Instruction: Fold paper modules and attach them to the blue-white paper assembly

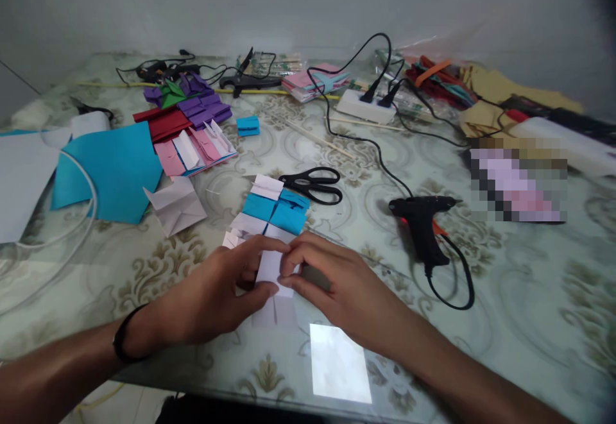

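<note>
My left hand (226,283) pinches the left side of a folded white paper (276,267), thumb at its lower edge. My right hand (327,270) grips the same paper's right side between thumb and fingers. Just beyond my fingers lie folded blue papers (276,209) and a small folded white piece (267,186), with more pale folded pieces partly covered by my left hand. Black-handled scissors (312,185) lie behind them, their blades mostly hidden under the papers. To the left rests a creased white paper (177,206).
A black glue gun (426,219) stands at the right, its cord running to a white power strip (366,104). Folded red (161,122), purple (205,110) and pink (202,145) papers sit at the back left, near a blue sheet (108,174). A white cable (89,186) loops at the left.
</note>
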Motion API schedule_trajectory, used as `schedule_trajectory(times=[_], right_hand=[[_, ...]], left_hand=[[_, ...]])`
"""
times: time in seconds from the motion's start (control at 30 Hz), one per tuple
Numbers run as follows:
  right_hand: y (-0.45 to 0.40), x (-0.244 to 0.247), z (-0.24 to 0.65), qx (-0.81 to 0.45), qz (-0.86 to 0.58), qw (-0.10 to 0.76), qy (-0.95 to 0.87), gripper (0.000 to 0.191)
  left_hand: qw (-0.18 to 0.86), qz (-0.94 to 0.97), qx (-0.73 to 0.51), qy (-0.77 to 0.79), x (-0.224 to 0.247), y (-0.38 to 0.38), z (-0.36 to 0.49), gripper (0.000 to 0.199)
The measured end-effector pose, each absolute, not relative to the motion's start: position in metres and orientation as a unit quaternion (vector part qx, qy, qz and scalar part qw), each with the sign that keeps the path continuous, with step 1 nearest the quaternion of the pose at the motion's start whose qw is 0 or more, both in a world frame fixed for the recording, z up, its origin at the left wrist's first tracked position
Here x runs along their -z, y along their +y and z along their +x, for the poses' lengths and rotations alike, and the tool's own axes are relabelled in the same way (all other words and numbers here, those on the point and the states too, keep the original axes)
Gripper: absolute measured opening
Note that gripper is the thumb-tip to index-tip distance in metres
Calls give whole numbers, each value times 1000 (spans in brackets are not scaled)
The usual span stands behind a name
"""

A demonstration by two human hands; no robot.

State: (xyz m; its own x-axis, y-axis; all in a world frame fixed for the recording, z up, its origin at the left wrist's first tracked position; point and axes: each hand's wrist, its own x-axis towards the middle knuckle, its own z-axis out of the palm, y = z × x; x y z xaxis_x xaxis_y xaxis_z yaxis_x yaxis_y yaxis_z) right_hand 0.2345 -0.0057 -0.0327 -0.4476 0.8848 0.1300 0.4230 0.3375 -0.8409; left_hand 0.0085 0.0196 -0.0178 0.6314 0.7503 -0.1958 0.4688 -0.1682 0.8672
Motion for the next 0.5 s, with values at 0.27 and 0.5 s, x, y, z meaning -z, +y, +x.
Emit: schedule_trajectory(times=[0.27, 0.5], right_hand=[[-7, 30, 233, -483, -494, 362, -625, 20], [-4, 25, 233, -549, -491, 324, -593, 32]], left_hand=[[565, 688, -178, 420, 20, 20, 7, 43], [596, 663, -185, 413, 18, 20, 4, 41]])
